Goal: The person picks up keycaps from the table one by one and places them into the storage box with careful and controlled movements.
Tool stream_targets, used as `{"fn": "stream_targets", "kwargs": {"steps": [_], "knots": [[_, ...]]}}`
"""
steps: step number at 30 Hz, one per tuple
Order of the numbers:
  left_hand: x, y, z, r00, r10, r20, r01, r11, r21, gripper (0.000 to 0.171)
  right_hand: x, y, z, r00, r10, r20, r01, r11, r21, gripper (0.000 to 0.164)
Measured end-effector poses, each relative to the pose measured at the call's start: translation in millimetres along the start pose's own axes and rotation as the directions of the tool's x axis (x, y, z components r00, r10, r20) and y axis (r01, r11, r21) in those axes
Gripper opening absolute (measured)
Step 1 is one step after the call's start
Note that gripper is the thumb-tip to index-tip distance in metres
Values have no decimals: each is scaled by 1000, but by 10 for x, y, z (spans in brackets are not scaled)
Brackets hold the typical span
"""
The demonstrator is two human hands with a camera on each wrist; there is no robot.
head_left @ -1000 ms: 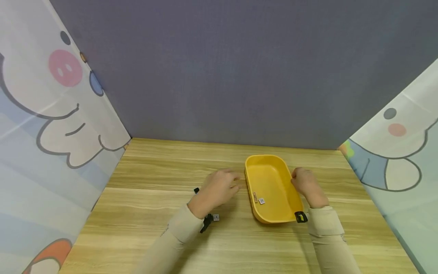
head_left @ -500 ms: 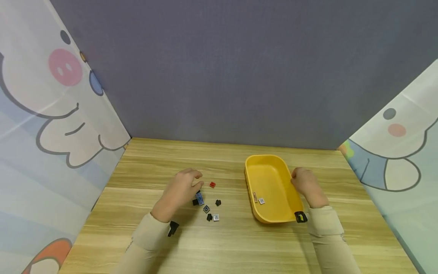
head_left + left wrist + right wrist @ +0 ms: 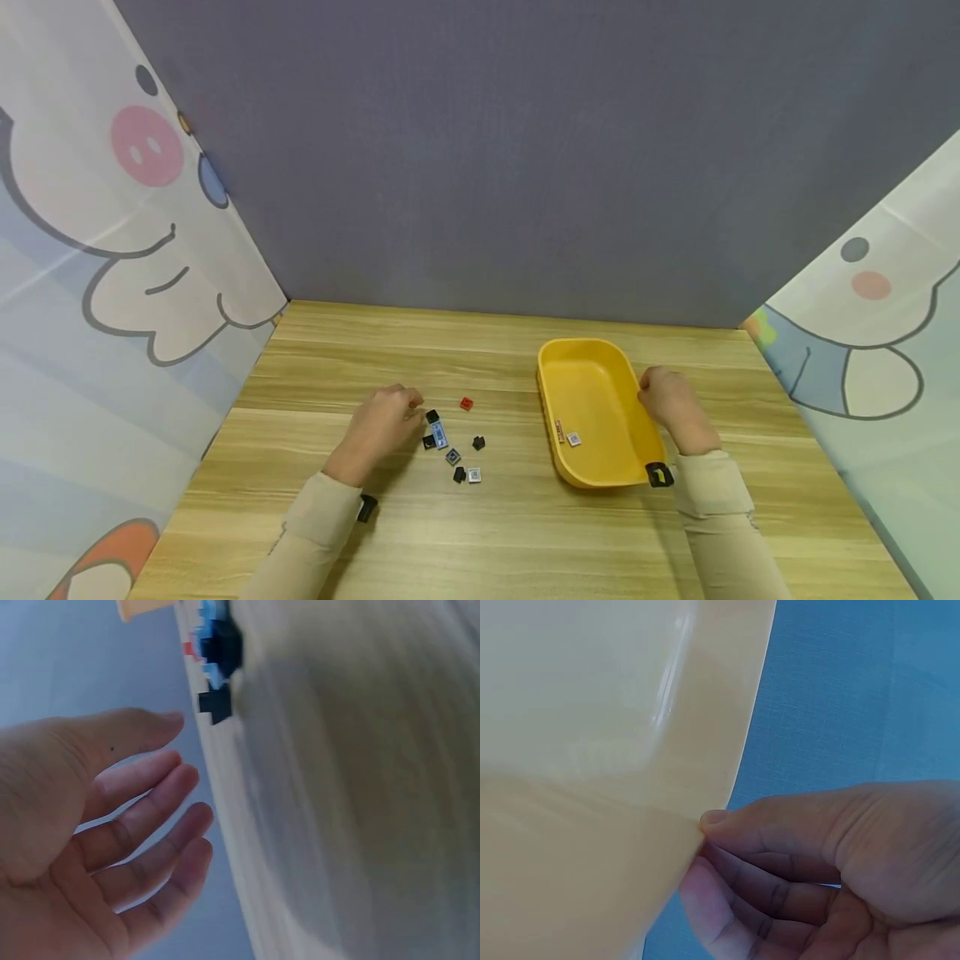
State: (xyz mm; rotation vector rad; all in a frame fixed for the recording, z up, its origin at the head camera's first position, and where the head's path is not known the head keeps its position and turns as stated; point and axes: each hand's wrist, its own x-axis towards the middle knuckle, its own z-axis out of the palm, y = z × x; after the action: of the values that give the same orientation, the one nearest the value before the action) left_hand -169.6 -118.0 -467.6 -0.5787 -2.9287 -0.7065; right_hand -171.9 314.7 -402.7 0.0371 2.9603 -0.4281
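Note:
My right hand (image 3: 675,408) pinches the right rim of a yellow tray (image 3: 592,481), thumb over the edge and fingers below, as the right wrist view shows. Left of a cluster of small toy bricks is my left hand (image 3: 381,427), its fingers loosely bent and apart with nothing between them in the left wrist view. Nearest to its fingertips are a black brick (image 3: 432,416), a blue brick (image 3: 440,435) and another black brick (image 3: 428,442). A red brick (image 3: 467,403) lies farther back. Inside the tray are a white square piece (image 3: 573,439) and a small reddish piece (image 3: 559,431).
Around the cluster lie a dark blue square piece (image 3: 453,457), a white square piece (image 3: 474,475) and black pieces, one (image 3: 478,442) toward the tray. Everything stands on a wooden table (image 3: 555,550). A grey panel (image 3: 510,167) rises behind it, with cartoon-print sheets on both sides.
My left hand has moved from beside the tray leftward past the bricks, uncovering them, then slightly lower. The right hand and the tray have stayed in place.

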Motion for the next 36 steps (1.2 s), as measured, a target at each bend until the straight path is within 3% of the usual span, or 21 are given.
{"fn": "stream_targets", "kwargs": {"steps": [8, 18, 36], "knots": [[22, -47, 110, 993, -61, 100, 58, 998, 31, 16, 11, 9, -5, 1000, 1, 17, -1, 1000, -3, 15], [54, 8, 151, 991, -77, 110, 70, 995, 70, 23, 30, 40, 3, 1000, -10, -4, 10, 1000, -12, 13], [68, 13, 151, 992, -94, 84, 89, 994, 57, 15, 16, 11, -2, 1000, 3, 10, -3, 1000, -19, 13]]}}
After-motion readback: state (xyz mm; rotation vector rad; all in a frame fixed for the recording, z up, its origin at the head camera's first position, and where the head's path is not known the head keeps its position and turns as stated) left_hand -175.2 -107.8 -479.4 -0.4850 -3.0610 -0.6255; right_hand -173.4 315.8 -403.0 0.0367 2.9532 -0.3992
